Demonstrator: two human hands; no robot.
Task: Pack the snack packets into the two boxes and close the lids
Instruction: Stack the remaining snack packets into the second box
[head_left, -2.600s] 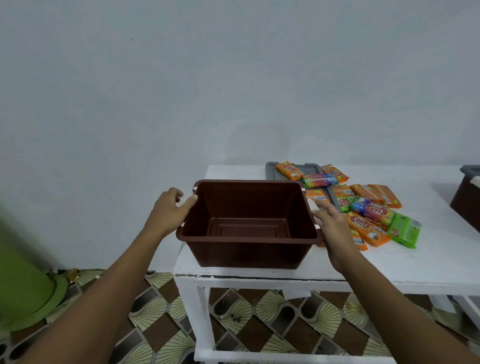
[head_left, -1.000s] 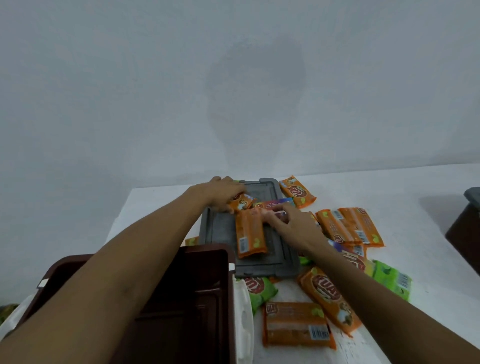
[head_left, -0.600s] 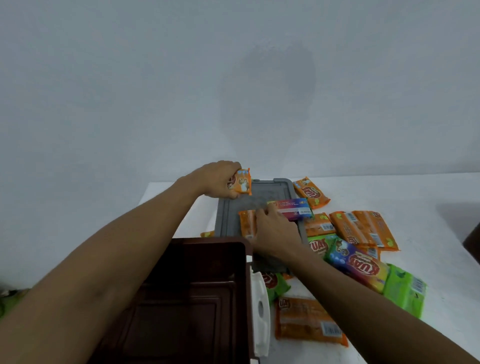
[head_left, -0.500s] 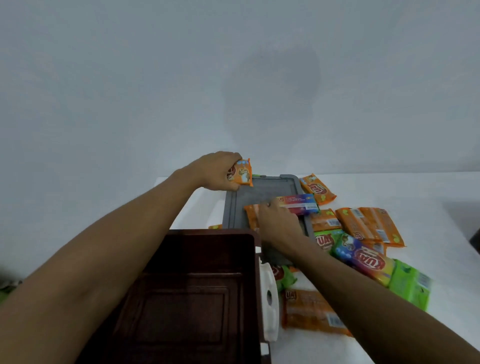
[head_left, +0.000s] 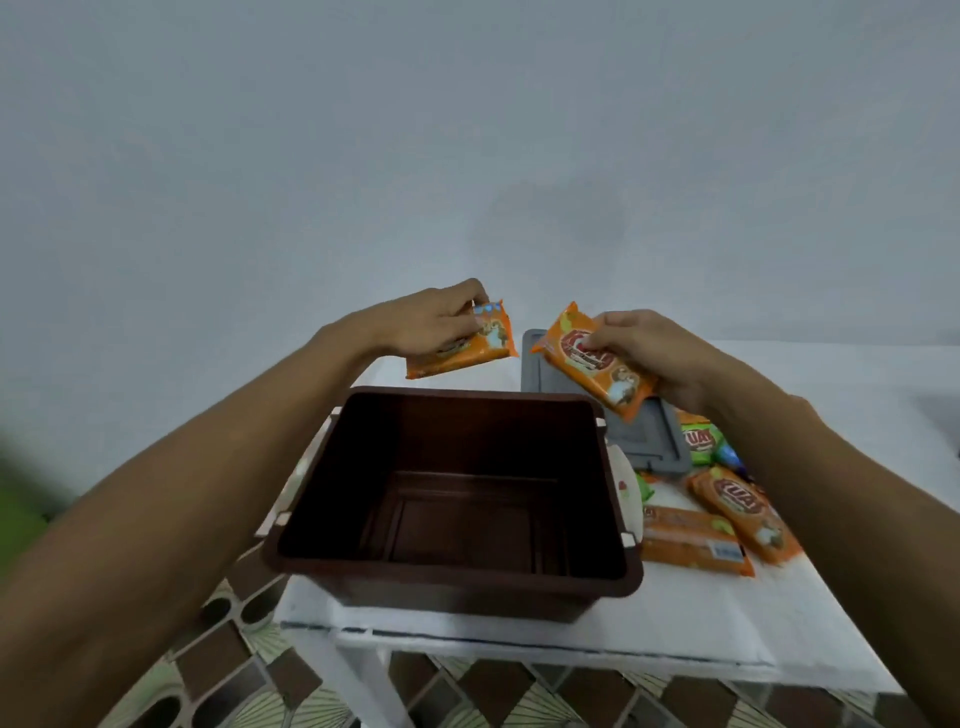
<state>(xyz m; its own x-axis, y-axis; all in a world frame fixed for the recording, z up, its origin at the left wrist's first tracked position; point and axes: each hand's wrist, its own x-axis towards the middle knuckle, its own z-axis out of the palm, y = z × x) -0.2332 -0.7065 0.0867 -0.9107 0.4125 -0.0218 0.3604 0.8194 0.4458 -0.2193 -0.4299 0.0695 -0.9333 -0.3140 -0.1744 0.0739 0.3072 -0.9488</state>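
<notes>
An open brown box (head_left: 452, 571) stands at the near left corner of the white table (head_left: 675, 629), with nothing inside it. My left hand (head_left: 426, 322) holds an orange snack packet (head_left: 467, 348) above the box's far left edge. My right hand (head_left: 654, 353) holds a second orange packet (head_left: 597, 369) over the far right corner. The grey lid (head_left: 644, 436) lies flat behind the box. Loose packets lie right of the box: two orange ones (head_left: 691, 540) (head_left: 743, 509) and a green one (head_left: 698, 441), partly hidden by my right arm.
A white latch (head_left: 626, 493) sticks out from the box's right side. The wall runs close behind the table. Patterned floor tiles (head_left: 234, 670) show below the table's front edge and left side. A green blur (head_left: 15, 499) sits at the far left.
Both hands have lifted a packet each off the lid and brought them back over the brown box. The right hand was pressing on packets on the lid before. The view has tilted toward the box.
</notes>
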